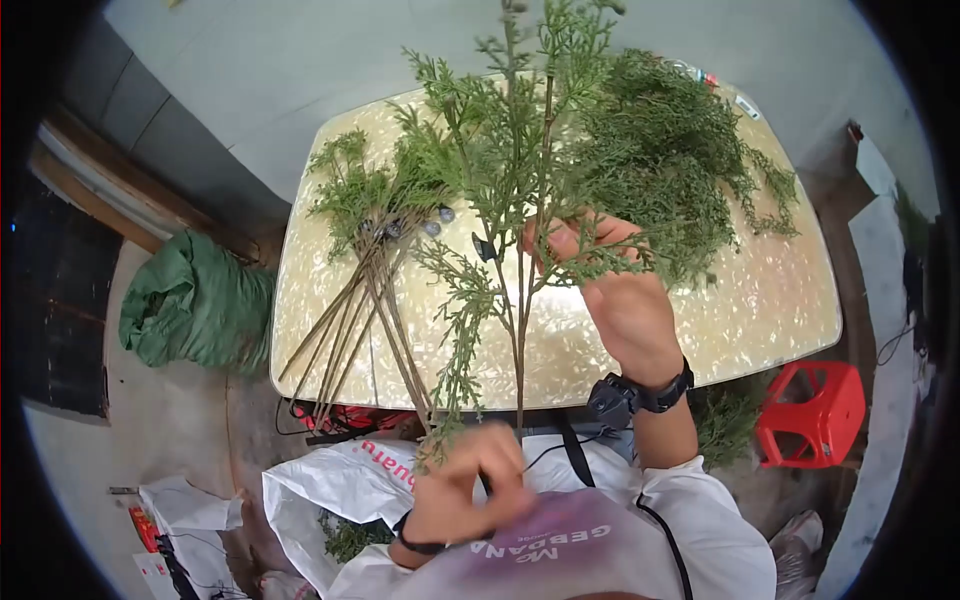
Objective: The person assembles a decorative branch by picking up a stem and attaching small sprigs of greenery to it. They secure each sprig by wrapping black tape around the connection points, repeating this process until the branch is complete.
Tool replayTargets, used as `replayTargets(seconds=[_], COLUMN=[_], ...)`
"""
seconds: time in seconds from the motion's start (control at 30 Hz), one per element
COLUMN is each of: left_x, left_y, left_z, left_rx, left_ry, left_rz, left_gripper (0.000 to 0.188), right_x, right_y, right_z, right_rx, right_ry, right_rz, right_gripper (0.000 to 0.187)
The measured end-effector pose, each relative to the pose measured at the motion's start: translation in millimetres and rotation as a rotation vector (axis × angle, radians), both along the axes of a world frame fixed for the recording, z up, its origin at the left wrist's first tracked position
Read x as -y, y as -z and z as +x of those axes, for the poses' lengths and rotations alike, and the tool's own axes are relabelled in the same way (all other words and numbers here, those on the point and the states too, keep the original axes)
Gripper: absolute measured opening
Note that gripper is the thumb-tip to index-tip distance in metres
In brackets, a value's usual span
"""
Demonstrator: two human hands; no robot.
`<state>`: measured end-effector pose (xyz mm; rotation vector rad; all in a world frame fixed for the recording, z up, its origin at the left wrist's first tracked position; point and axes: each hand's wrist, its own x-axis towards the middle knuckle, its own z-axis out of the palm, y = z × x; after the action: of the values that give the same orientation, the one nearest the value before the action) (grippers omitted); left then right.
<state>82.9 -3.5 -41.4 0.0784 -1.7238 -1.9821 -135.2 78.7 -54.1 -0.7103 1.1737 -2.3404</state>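
Observation:
A tall green cypress-like branch (pixel 519 300), with thin brown stems and feathery sprigs, stands upright before me. My right hand (pixel 590 248) is closed around its right side at mid-height, thumb and fingers pinched among the sprigs. My left hand (pixel 465 485) is low in front of my body, beside the branch's lower stem. Its fingers are curled toward the thumb and somewhat blurred; what they grip is hidden. A small black clip-like piece (pixel 484 247) shows against the stems, left of my right hand.
On the pale glossy table (pixel 570 345) lie a bundle of stemmed sprigs (pixel 375 270), small dark round pieces (pixel 432 228) and a large heap of greenery (pixel 660 150). A green sack (pixel 195 305) is left; a red stool (pixel 812 415) right. A white bag (pixel 310 485) is near my lap.

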Motion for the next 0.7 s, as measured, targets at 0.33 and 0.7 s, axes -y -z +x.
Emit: replayTargets(seconds=[0.33, 0.7], left_x=[41.5, 22.3], left_y=[-99.3, -97.8], left_z=[-72.4, -81.5], left_rx=[0.013, -0.035], left_ry=[-0.361, -0.553], left_rz=[-0.689, -0.886], left_gripper=[0.032, 0.033], right_x=[6.9, 4.8], right_y=[-64.0, -49.0], right_z=[19.4, 27.4], right_rx=[-0.061, -0.048], right_ry=[-0.172, -0.096], right_rz=[0.113, 0.014], right_gripper=[0.024, 0.025])
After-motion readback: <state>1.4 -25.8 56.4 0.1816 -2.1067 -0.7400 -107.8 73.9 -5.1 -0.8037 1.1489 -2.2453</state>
